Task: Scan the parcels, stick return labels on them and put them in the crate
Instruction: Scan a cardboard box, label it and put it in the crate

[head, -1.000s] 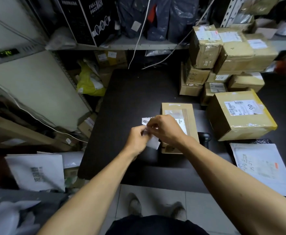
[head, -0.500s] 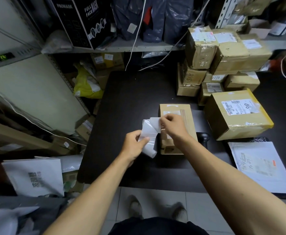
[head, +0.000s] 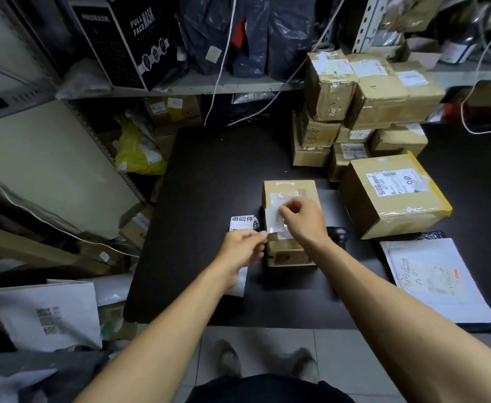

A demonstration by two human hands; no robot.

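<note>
Our fingers [head: 285, 211] on the right hand [head: 302, 219] pinch a peeled label [head: 274, 221] over the small parcel [head: 289, 199], while the left hand [head: 242, 248] pinches the lower edge of the backing strip [head: 242, 225], so the two pull apart and the sticker comes free without folding on itself.

From the largest thing down: the dark surface [head: 209, 175] carries everything at working height; a stack of boxes [head: 360, 106] sits at its far right, probably waiting their turn; nearer us a big box [head: 392, 196] stands just beside the small parcel, and a white mailer [head: 436, 283] lies at the right edge; the small parcel lies in the middle, directly before us, its top face up so the label can go flat on it; the backing strip hangs to its left with printed return labels showing; a dark scanner [head: 338, 232] lies between the parcel and the big box, mostly hidden by our right wrist, within easy reach.

We judge the step in hand to be sticking; no crate shows in this view, so we cannot say where the parcel will go.
</note>
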